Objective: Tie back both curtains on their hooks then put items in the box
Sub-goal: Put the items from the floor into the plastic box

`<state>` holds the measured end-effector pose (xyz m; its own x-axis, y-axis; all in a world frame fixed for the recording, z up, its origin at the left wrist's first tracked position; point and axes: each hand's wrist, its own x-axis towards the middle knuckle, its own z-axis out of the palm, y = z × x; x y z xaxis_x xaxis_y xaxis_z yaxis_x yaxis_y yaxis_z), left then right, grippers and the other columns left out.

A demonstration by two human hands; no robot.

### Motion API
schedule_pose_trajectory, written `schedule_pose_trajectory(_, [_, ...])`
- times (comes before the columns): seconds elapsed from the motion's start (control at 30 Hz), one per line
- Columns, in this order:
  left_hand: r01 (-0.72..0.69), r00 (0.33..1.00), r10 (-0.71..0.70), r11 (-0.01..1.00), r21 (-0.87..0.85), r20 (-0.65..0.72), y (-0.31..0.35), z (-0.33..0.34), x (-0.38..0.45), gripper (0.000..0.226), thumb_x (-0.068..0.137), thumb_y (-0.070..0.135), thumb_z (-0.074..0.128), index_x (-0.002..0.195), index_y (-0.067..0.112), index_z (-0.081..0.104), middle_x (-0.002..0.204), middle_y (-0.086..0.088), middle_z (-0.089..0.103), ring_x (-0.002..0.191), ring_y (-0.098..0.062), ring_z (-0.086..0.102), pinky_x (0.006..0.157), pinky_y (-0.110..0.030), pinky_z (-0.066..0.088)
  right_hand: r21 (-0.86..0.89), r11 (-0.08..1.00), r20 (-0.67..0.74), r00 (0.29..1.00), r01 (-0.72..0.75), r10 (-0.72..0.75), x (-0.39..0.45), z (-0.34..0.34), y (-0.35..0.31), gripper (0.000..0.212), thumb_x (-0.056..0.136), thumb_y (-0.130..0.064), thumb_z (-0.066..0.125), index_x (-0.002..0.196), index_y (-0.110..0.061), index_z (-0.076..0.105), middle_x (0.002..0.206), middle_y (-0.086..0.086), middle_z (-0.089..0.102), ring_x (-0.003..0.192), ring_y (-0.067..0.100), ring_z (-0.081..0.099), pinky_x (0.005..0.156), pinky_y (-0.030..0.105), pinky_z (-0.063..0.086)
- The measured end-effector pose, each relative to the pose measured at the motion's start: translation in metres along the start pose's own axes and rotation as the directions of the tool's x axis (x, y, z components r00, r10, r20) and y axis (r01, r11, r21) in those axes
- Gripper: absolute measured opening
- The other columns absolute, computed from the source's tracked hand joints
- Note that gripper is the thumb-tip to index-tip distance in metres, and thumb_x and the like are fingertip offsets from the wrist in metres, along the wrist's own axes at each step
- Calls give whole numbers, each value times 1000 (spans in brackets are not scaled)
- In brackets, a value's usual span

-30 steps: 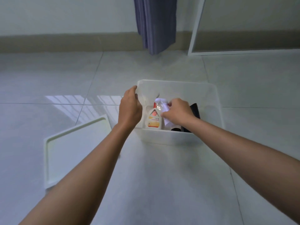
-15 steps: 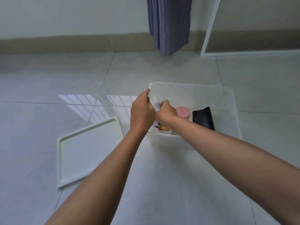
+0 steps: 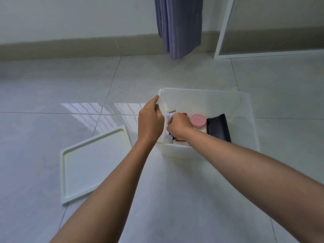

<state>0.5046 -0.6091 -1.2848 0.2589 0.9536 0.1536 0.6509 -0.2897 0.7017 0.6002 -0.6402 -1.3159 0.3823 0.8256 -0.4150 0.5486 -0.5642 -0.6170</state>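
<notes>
The box [image 3: 206, 97], translucent white, sits open on the tiled floor, its lid [image 3: 93, 163] lying flat on the floor well to the left of both hands.

Left hand [image 3: 150, 123]: this grip curls over the box's left wall near the far left corner, thumb tip at the rim, and holds the wall. Judged to be steadying the box.

Right hand [image 3: 180, 124]: this grip is inside the box, fingers curled round a small white item [image 3: 169, 115] that lies just left of its knuckles, against the left wall. A red-capped bottle [image 3: 184, 113] shows just beyond the knuckles; its body is hidden under the hand, so its long axis cannot be read.

Key relation: the item lies between the two grips, touching or nearly touching the right fingers, with the left palm just across the wall. The right grip is the one on it.

Just right of the right grip: pink round tin [image 3: 198, 120], then a dark folded pouch [image 3: 218, 127] further right, both inside the box.

The curtain [image 3: 178, 25] hangs beyond the box, well away from both grips; no hook is in view.

Judgement: packing stage, item being seated in the left end.
</notes>
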Motion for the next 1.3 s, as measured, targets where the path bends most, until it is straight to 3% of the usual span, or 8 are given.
schedule_pose_trajectory(0.2, [9, 1000, -9, 1000, -10, 1, 0, 0, 0, 42, 96, 8, 37, 135, 15, 53, 121, -5, 65, 110, -21, 58, 88, -23, 41, -81, 996, -11, 999, 44, -45, 5, 4, 2, 21, 65, 6, 51, 69, -15, 48, 84, 12, 70, 92, 29, 58, 67, 35, 53])
schedule_pose_trajectory(0.3, [3, 1000, -3, 1000, -13, -4, -1, 1, 0, 42, 96, 8, 37, 135, 14, 53, 122, -4, 65, 111, -21, 58, 87, -20, 40, -91, 995, -2, 999, 37, -38, 7, 6, 2, 22, 65, 4, 57, 76, -14, 50, 85, 11, 70, 92, 27, 60, 55, 29, 44])
schedule_pose_trajectory(0.47, [13, 1000, -12, 998, -56, 2, 1, -2, -1, 40, 98, 10, 38, 135, 15, 53, 127, -1, 62, 116, -17, 55, 92, -18, 37, 130, 989, -118, 989, -69, 84, -7, -9, -6, 21, 81, -17, 59, 99, -19, 48, 109, 6, 47, 91, 28, 55, 70, 32, 44])
schedule_pose_trajectory(0.6, [4, 999, -12, 989, -150, -51, 0, -22, -6, 37, 101, 21, 38, 134, 15, 53, 137, 1, 55, 129, -12, 47, 107, -26, 36, 261, 951, -365, 929, 167, -63, -43, -17, -38, 24, 84, -25, 59, 105, -21, 47, 110, 3, 50, 90, 20, 52, 74, 30, 38])
schedule_pose_trajectory(0.73, [76, 986, -89, 992, -97, -139, -38, -57, -7, 37, 101, 23, 38, 134, 15, 53, 136, -2, 56, 127, -16, 49, 105, -28, 36, 214, 868, -443, 837, 448, -323, -77, 0, -76, 24, 83, -17, 57, 107, -18, 52, 107, 2, 54, 84, 19, 57, 78, 35, 47])
schedule_pose_trajectory(0.93, [376, 917, -355, 921, 102, -184, -142, -120, -36, 43, 101, 26, 37, 139, 8, 45, 145, -11, 45, 134, -27, 40, 110, -36, 30, 164, 772, -117, 789, 614, -603, -99, 59, -109, 46, 86, -14, 54, 132, -14, 47, 132, 6, 50, 109, 21, 57, 95, 34, 47])
schedule_pose_trajectory(1.1, [624, 772, -627, 719, 305, -103, -211, -140, -68, 61, 100, 36, 39, 146, -1, 25, 156, -21, 15, 142, -37, 20, 116, -47, 18, -9, 967, 248, 937, 255, -244, -78, 108, -98, 76, 89, -26, 55, 151, -9, 13, 157, 17, 12, 145, 32, 17, 116, 40, 24])
schedule_pose_trajectory(1.3, [738, 663, -746, 638, 220, -61, -239, -146, -79, 72, 97, 42, 43, 148, -2, 16, 156, -21, 15, 142, -37, 22, 116, -45, 21, -182, 982, 341, 940, 54, 11, -55, 130, -79, 94, 89, -32, 55, 150, -3, -11, 158, 20, -15, 147, 34, -12, 120, 45, 7])
